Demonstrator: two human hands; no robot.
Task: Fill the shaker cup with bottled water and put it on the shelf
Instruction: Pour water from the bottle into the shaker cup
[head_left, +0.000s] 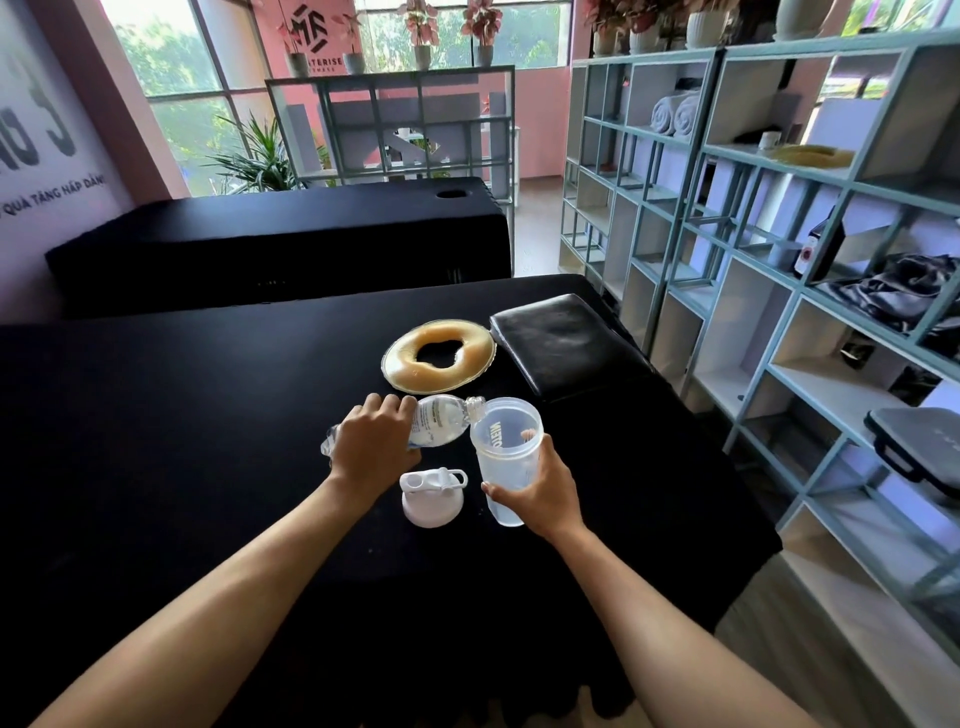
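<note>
Shaker cup (506, 457): translucent, lid off, held upright just above the black table (156, 441) near its right-hand part. The right hand (540, 491) is wrapped around the lower wall, thumb on the near side, fingers closed around the far side. A shallow level of clear liquid shows at the bottom; the rest of the cup appears unfilled.

Water bottle (436, 423): clear plastic, uncapped, tipped almost to horizontal with its neck resting at the cup's left rim. The left hand (371, 441) grips it from above around the base half, fingers curled shut on it. Water is visible inside the bottle.

Shaker lid (432, 496): white, lying on the table between the two hands, just beside the cup and not touching it.

Other items on the table: a yellowish ring cushion (439, 356) beyond the bottle and a black pad (563, 345) to its right, both apart from the hands.

Edges and clearance: the table's left half is bare. Its right edge falls near the cup, with a floor gap between it and the shelf (769, 291), which stands along the right side. Several shelf compartments are open; others hold rolled towels (675, 114), a dark bottle (823, 247) and dark fabric (898, 296).
</note>
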